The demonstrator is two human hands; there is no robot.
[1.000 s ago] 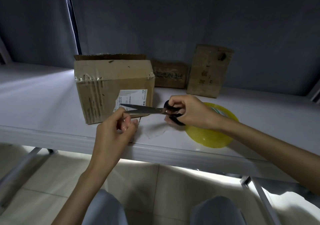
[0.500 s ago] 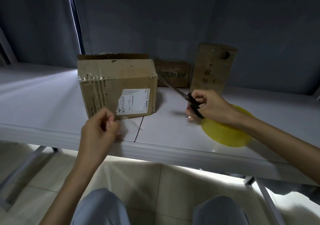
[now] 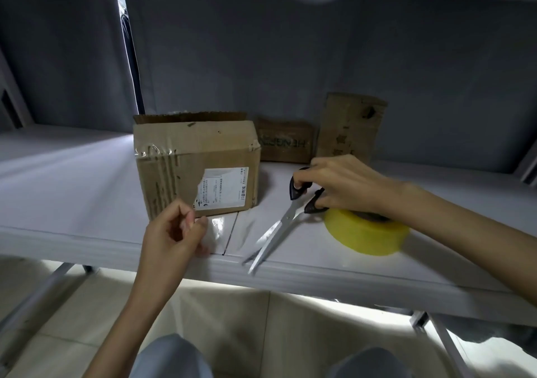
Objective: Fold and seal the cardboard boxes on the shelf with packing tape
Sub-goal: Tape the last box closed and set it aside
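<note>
Cardboard box [image 3: 197, 165] sits on the white shelf [image 3: 72, 180], left of centre and just beyond the near edge, its top flap folded over with old clear tape wrinkled at the left corner and a torn label on the near face. It looks light and stiff in the panels but soft at the creases, so I'd steady it by pressing on the top near an edge. Left hand [image 3: 174, 232] pinches a clear tape strip [image 3: 216, 226], thin, sticky, apt to curl onto itself. Right hand [image 3: 343, 185] grips the black handles of the scissors [image 3: 279, 226], blades pointing near-left, beside the yellow tape roll [image 3: 366, 232]
</note>
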